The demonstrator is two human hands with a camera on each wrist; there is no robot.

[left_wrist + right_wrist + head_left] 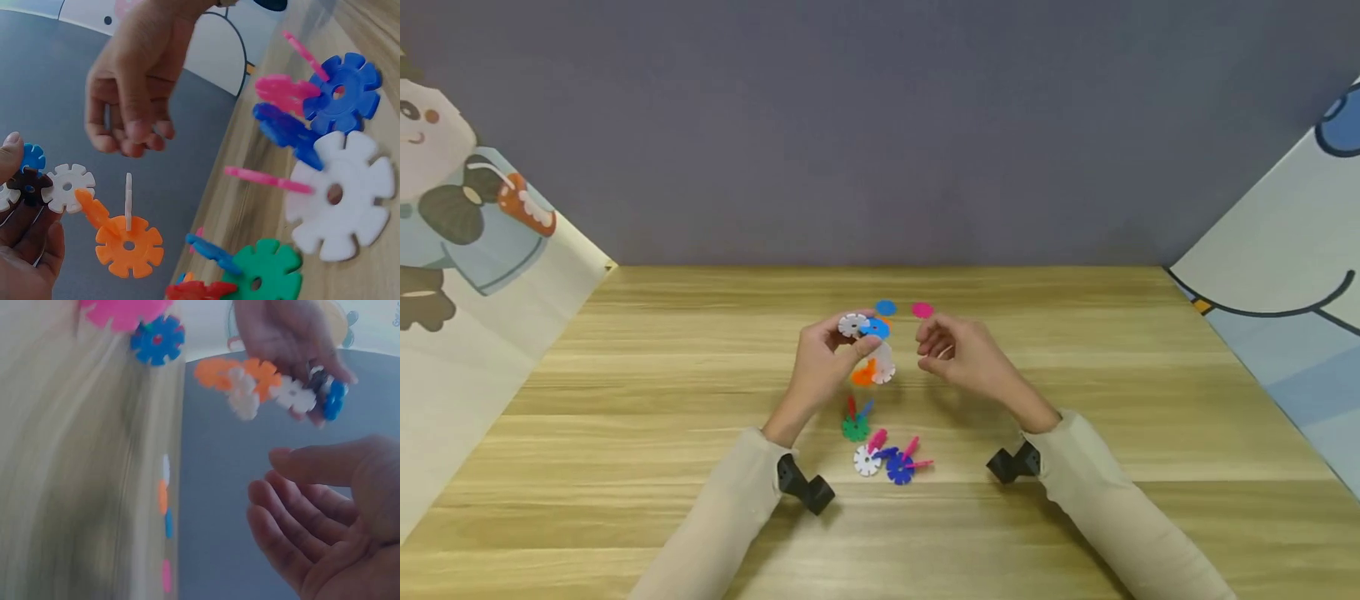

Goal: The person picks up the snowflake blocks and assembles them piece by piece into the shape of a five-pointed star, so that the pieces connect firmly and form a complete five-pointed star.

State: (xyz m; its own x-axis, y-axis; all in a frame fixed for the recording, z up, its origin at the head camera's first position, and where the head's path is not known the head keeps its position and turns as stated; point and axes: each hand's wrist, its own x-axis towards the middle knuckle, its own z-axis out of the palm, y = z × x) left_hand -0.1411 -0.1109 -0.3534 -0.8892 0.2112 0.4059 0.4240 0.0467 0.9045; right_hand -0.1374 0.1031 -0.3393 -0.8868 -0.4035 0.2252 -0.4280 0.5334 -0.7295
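Note:
My left hand (823, 362) pinches a joined chain of notched plastic snowflake discs between thumb and fingers, held up over the table. In the left wrist view the chain includes a black disc (28, 187), a blue disc (34, 155), white discs and, at its far end, an orange disc (139, 257). Another orange disc and a white disc (129, 203) are slotted into that end, standing edge-on. My right hand (970, 358) hovers a short way to the right of the chain. Its fingers are loosely bent, with nothing between them and the thumb.
Nearer me on the wooden table (662, 467) lie a green disc (855, 428) with red and blue discs slotted in, and a joined white disc (867, 461) and dark blue disc (900, 469) bearing pink ones. Beyond my hands lie a loose blue disc (886, 307) and pink disc (922, 309).

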